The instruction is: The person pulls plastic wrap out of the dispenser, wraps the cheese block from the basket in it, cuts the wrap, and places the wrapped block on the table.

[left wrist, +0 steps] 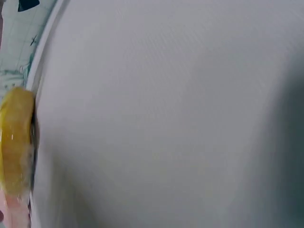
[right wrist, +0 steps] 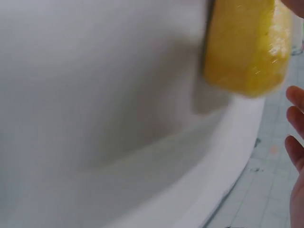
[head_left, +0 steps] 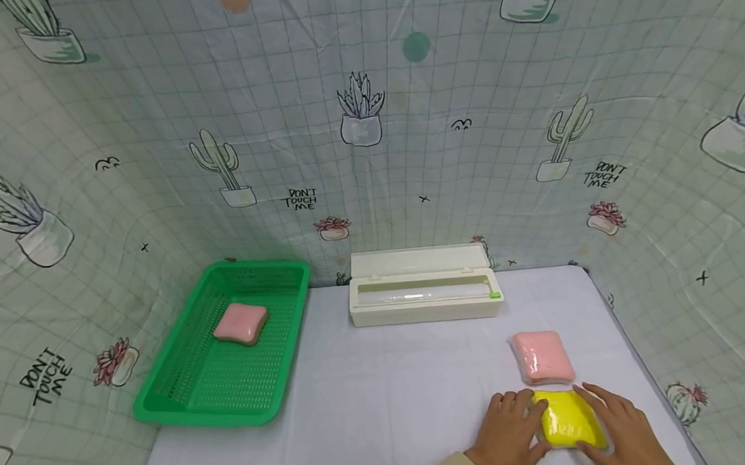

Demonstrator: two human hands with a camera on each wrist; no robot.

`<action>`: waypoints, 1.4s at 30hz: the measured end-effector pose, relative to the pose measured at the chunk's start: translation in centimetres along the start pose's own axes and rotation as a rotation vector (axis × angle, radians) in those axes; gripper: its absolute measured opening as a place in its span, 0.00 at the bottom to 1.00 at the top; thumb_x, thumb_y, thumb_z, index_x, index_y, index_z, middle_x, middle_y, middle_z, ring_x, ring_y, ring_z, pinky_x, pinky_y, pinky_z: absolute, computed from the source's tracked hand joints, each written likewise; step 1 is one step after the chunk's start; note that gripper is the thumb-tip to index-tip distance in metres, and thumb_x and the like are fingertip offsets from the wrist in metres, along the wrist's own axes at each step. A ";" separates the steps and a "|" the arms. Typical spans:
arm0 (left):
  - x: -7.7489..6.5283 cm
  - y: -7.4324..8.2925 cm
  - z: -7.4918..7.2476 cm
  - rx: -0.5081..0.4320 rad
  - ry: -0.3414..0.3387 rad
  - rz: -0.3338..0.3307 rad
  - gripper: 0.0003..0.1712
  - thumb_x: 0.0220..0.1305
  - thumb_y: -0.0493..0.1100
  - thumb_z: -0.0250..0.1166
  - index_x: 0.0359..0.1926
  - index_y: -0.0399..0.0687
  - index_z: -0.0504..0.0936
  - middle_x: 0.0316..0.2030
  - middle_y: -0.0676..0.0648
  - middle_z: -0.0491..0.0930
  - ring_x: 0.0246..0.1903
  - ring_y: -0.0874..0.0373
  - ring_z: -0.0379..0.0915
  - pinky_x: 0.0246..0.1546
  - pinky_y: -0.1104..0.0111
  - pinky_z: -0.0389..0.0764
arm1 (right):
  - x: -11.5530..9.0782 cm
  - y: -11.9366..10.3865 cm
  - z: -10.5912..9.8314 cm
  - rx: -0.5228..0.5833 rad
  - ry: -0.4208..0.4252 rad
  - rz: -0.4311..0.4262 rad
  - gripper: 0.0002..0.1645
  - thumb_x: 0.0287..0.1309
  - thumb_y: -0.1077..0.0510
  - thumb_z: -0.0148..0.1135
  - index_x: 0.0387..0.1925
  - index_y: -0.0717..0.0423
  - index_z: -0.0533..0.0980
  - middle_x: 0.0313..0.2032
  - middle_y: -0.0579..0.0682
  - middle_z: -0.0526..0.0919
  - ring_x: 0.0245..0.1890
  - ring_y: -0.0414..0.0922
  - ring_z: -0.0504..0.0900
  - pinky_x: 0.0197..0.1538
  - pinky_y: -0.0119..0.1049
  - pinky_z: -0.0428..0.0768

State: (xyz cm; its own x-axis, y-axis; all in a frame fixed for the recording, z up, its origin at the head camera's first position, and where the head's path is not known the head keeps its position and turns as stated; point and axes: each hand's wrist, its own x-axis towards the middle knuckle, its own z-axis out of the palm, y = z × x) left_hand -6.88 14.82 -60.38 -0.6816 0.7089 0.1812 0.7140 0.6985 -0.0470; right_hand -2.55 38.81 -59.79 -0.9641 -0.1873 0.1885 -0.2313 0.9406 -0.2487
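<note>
A yellow sponge (head_left: pixel 568 418) in glossy clear film lies at the right front of the white table. My left hand (head_left: pixel 508 432) holds its left side, index finger on the upper left part and thumb near the lower left corner. On the opposite side my right hand (head_left: pixel 627 436) spans it, with fingers at the far edge and thumb at the near edge. In the right wrist view, several fingertips (right wrist: pixel 295 113) stand apart from the sponge (right wrist: pixel 244 47). The left wrist view shows the sponge (left wrist: pixel 16 137) at its left edge, with little of the hand.
Just beyond lies a pink film-wrapped sponge (head_left: pixel 542 357). A white cling film box (head_left: pixel 428 313) with raised lid stands at the back, a roll inside. At left is a green basket (head_left: pixel 264 420) with another pink sponge (head_left: pixel 241 323) in it. Patterned cloth (head_left: pixel 290 120) surrounds the table.
</note>
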 end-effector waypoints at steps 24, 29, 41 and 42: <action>-3.7 -18.6 -2.2 -0.397 0.358 -0.484 0.23 0.71 0.45 0.71 0.63 0.45 0.79 0.60 0.47 0.78 0.63 0.52 0.71 0.63 0.56 0.71 | 14.5 -8.8 -0.1 0.107 0.181 -0.252 0.39 0.53 0.63 0.79 0.66 0.63 0.75 0.64 0.65 0.76 0.60 0.67 0.74 0.58 0.68 0.72; -4.1 -22.9 -2.9 -0.371 0.372 -0.555 0.26 0.72 0.44 0.69 0.67 0.41 0.77 0.65 0.42 0.76 0.66 0.46 0.68 0.65 0.51 0.69 | 18.0 -9.7 0.6 0.117 0.129 -0.230 0.37 0.58 0.63 0.76 0.68 0.64 0.74 0.67 0.67 0.75 0.64 0.68 0.72 0.62 0.70 0.70; -3.9 -27.2 -4.1 -0.238 0.157 -0.568 0.25 0.78 0.45 0.63 0.70 0.44 0.75 0.65 0.43 0.78 0.68 0.44 0.66 0.68 0.48 0.64 | 22.7 -8.8 2.0 0.005 0.057 -0.155 0.31 0.63 0.61 0.71 0.65 0.68 0.75 0.64 0.69 0.77 0.63 0.70 0.72 0.62 0.68 0.70; -3.8 -27.3 -4.2 -0.226 0.142 -0.565 0.24 0.78 0.45 0.63 0.69 0.44 0.76 0.64 0.43 0.79 0.68 0.44 0.67 0.68 0.48 0.64 | 22.9 -8.7 2.1 -0.003 0.046 -0.147 0.31 0.64 0.61 0.71 0.65 0.68 0.75 0.63 0.69 0.77 0.63 0.70 0.72 0.63 0.68 0.70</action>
State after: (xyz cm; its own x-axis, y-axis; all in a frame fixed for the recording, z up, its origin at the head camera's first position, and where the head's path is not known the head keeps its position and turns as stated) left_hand -23.09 -7.38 -55.70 -0.9471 0.2053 0.2468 0.2761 0.9130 0.3002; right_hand -22.86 25.78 -55.27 -0.9126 -0.3101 0.2666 -0.3694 0.9046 -0.2125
